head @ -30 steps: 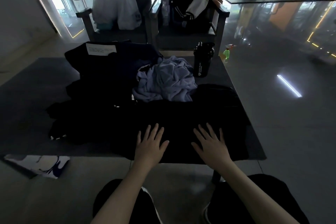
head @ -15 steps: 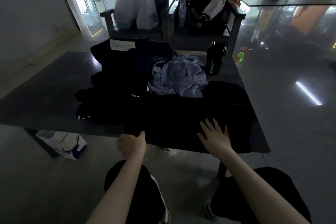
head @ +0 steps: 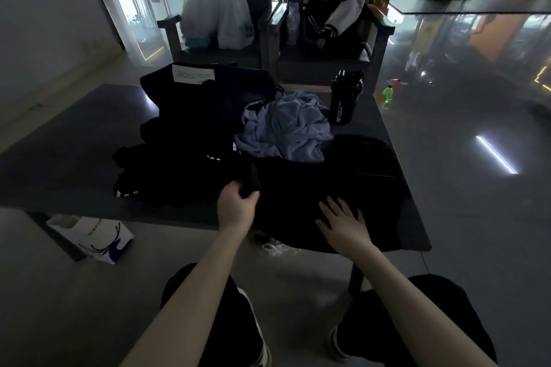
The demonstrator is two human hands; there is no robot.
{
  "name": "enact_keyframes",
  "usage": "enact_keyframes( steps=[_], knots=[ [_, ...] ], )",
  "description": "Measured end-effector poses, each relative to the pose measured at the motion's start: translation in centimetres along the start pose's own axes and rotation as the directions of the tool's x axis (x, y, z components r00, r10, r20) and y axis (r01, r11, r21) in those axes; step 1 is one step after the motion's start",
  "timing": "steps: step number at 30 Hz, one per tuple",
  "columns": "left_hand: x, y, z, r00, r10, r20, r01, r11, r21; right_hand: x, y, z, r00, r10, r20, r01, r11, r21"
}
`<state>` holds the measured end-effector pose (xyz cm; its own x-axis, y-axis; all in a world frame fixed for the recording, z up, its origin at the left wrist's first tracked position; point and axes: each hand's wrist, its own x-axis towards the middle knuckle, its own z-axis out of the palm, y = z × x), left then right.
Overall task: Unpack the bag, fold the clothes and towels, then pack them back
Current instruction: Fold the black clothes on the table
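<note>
Gripping a lifted edge of the soft black cloth garment (head: 328, 185) in the curled left hand (head: 237, 208), likely to fold it over. Pressing it onto the dark grey table (head: 74, 158) with the flat, spread right hand (head: 343, 223), to stop sliding. Just behind: crumpled light purple towel (head: 286, 134), not folded yet.

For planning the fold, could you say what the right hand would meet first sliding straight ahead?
Probably the crumpled lavender towel, after crossing the black garment under the right hand; depth is unclear.
</note>
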<state>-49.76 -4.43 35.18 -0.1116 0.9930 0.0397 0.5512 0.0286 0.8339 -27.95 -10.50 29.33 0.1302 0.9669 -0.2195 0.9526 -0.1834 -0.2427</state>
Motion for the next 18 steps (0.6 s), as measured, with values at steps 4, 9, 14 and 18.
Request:
enact_keyframes(
  steps=[4, 9, 14, 18],
  knots=[
    [-1.2, -0.2, 2.1, 0.781, 0.398, 0.481, -0.572, 0.765, 0.297, -0.1, 0.4, -1.0, 0.999, -0.023, 0.046, 0.018, 0.994, 0.107],
    [-2.4, -2.6, 3.8, 0.7, 0.255, 0.667, -0.569, 0.764, 0.305, -0.2, 0.9, -1.9, 0.998, -0.044, 0.034, 0.032, 0.955, 0.293],
    [-2.2, -3.4, 3.6, 0.681, 0.16, 0.714, -0.61, 0.663, 0.434, 0.2, 0.7, -2.0, 0.999, 0.033, -0.021, -0.023, 0.931, 0.364],
    [-2.8, -3.2, 4.8, 0.735, 0.172, 0.656, -0.635, 0.515, 0.576, 0.4, 0.1, -2.3, 0.992, 0.065, -0.111, -0.021, 0.932, 0.362]
  ],
)
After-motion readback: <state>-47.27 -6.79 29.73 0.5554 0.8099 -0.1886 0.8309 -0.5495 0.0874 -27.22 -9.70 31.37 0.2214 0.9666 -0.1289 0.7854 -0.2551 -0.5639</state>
